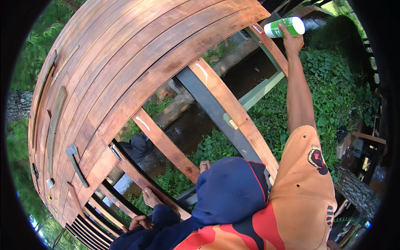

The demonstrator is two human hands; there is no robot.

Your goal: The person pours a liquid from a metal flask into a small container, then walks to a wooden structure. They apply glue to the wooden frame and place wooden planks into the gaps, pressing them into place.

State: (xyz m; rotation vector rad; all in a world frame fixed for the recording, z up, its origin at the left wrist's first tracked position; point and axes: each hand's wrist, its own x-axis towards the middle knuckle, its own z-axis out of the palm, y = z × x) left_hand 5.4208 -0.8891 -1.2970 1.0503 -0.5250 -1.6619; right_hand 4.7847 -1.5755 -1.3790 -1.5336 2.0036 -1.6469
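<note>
on the far left i see the finished wooden decking [125, 54], its curved boards laid tight, with a grey hammer [76, 164] lying on the near-left boards beside a long loose strip of wood [54, 125]. moving right, the deck stops and open joists [166, 143] run across a gap, with a dark steel beam [208, 104] between them and a water channel and green ground cover well below. low in the middle, my left hand [141, 222] rests on a joist at the edge of the opening; i cannot tell whether it is clenched or lying loose, since the dark sleeve covers much of it. bare feet [151, 196] stand on the framing just beside it. at the far right, my right hand [291, 41] is stretched out and wrapped around a white and green bottle [285, 27], its nozzle touching the top of a far joist.

my worry is the drop: i judge that leaning this far out over open joists could shift weight off the feet. the bottle could also slip from the grasp and fall into the plants, and the hammer could get nudged through the gap
</note>
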